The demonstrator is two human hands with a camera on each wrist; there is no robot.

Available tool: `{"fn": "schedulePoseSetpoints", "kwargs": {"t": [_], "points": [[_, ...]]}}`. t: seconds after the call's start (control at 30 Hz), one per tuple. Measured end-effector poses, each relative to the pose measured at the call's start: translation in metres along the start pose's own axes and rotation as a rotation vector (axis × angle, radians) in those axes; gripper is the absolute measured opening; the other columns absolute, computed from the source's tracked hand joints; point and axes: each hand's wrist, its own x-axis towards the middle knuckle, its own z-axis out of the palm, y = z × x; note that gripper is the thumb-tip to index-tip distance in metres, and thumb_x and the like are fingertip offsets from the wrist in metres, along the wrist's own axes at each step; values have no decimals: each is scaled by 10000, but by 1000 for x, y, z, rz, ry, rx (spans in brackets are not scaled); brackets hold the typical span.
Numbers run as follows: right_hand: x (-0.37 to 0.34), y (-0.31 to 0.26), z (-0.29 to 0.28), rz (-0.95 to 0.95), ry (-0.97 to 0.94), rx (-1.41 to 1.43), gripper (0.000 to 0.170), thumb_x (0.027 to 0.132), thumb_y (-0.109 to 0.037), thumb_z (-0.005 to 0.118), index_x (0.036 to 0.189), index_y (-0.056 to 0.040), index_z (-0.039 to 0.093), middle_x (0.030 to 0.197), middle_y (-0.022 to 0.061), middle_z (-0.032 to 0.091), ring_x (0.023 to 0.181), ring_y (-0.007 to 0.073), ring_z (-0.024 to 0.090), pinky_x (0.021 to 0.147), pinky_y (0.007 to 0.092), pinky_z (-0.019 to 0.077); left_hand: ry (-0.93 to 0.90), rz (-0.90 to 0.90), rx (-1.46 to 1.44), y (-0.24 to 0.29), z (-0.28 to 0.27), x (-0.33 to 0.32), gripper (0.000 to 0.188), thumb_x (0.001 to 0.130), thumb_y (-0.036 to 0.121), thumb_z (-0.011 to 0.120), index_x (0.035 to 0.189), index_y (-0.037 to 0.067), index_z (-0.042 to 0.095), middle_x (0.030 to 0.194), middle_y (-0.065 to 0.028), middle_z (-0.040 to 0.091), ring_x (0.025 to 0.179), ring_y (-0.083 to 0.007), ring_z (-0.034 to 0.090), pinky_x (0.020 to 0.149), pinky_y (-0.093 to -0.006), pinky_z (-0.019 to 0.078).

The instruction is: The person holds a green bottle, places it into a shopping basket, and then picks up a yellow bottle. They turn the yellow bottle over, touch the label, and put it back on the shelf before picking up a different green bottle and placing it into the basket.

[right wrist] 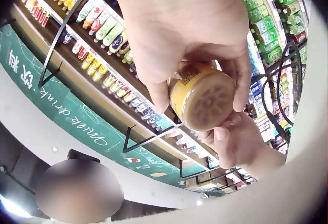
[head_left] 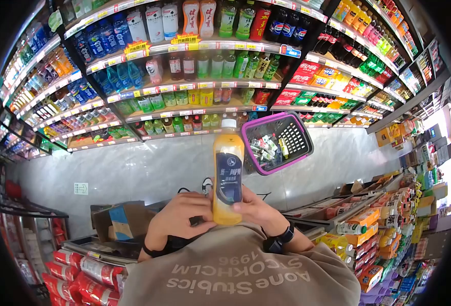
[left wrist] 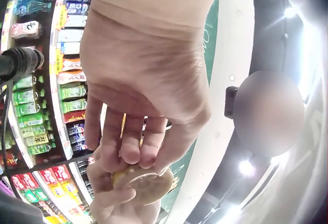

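An upright bottle of yellowish-tan drink point(head_left: 228, 176), with a dark blue label and white cap, is in front of the torso. My right hand point(head_left: 256, 209) grips its lower part, the thumb lying across the front near the label's bottom edge. My left hand point(head_left: 182, 211) is at the bottle's other side, fingers curled, with thumb and fingertips at its lower end in the left wrist view. The right wrist view shows the round, ridged bottle base point(right wrist: 210, 106) between the right thumb and fingers, with the left hand point(right wrist: 238, 144) close against it. Some left fingertips are hidden behind the bottle.
A black shopping basket with a purple rim point(head_left: 307, 153) stands on the grey floor point(head_left: 139, 168), holding several packaged items. Drink shelves point(head_left: 184, 86) span the far side. Opened cardboard boxes point(head_left: 123, 222) and red packs point(head_left: 90, 273) are at the lower left, stacked goods point(head_left: 368, 245) at right.
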Motion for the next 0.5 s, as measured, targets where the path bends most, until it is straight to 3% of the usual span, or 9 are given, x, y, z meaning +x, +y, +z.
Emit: {"fn": "schedulePoseSetpoints", "kwargs": {"t": [0.07,0.17,0.5], "points": [[-1,0,2,15,3,4,818,953,-245,705,1600,-7,263,1465,125,513,1353,239,516,1148,421,408,-25,-7,-13,-3,0,-2,112,769,53,801,790,87,695,818,-31,689,737,-286,639,687,-375,497],[-1,-2,8,22,24,35,666,946,-234,737,1490,-26,415,1353,55,577,1263,160,544,1100,350,426,-35,-20,-33,-2,1,-4,104,771,56,801,844,87,733,871,-38,724,758,-287,656,703,-372,502],[1,-6,5,11,21,-87,713,937,-180,745,1530,-31,377,1402,61,547,1332,162,489,1141,348,380,-89,-31,-1,-2,-1,0,117,783,82,790,895,97,762,923,-26,747,861,-277,693,800,-367,524]]}}
